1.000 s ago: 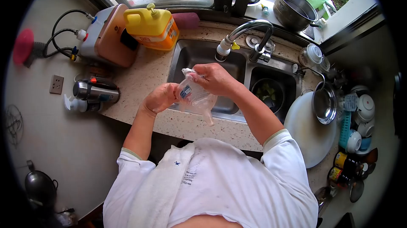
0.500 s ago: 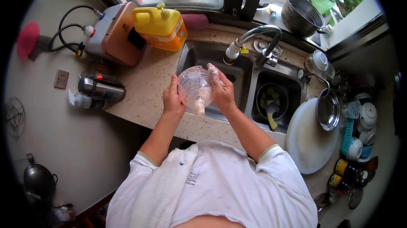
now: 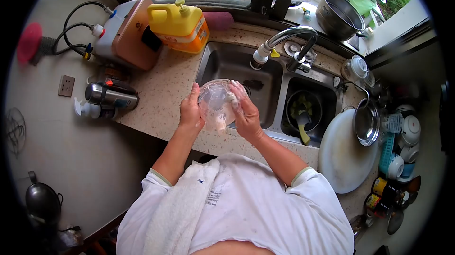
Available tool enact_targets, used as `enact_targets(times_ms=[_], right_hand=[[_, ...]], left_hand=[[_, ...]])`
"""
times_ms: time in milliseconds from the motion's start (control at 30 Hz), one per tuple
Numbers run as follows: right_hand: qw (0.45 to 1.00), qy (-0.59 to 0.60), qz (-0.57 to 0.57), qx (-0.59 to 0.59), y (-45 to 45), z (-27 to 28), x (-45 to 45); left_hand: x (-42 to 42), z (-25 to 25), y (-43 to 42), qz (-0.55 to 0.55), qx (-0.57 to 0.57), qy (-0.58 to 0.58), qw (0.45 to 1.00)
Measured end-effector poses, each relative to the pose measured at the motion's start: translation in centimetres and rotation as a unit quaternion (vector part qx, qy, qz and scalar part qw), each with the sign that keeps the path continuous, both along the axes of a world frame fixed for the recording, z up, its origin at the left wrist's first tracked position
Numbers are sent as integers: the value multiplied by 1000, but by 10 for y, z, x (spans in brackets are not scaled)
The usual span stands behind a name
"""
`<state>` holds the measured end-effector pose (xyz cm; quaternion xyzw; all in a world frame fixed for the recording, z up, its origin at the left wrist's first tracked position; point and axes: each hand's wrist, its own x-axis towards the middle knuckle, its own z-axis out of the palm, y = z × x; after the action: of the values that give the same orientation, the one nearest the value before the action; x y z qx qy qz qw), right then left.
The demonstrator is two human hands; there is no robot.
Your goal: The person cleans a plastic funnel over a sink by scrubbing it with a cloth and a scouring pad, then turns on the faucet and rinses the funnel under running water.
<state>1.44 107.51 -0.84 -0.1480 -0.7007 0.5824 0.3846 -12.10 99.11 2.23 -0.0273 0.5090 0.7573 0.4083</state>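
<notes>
A clear, round bowl (image 3: 214, 95) hangs over the counter's front edge and the large sink basin, with whitish streaks inside. A pale, pinkish lump (image 3: 221, 123) shows at its near side; I cannot tell what it is. My left hand (image 3: 190, 109) is closed on the bowl's left side, thumb up along the rim. My right hand (image 3: 247, 115) is at the right rim, its thumb and fingers about the edge and smeared with white paste. The bowl hides part of the fingers.
A chrome faucet (image 3: 289, 41) arches over the double sink (image 3: 283, 89). A pot (image 3: 316, 124) with green pieces sits in the smaller basin. A yellow jug (image 3: 177, 27) stands behind, and a round white board (image 3: 348, 160) leans at the right.
My right hand has turned and slid slightly down along the bowl's right rim, fingers bunched closer together. The bowl has dropped a little towards me.
</notes>
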Motion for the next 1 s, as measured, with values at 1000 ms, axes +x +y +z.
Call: enact_targets(times_ms=[1000], right_hand=[[967,-188,156,70,59,24,12]], left_hand=[[-2,2,-12,-188,-123,173,959]])
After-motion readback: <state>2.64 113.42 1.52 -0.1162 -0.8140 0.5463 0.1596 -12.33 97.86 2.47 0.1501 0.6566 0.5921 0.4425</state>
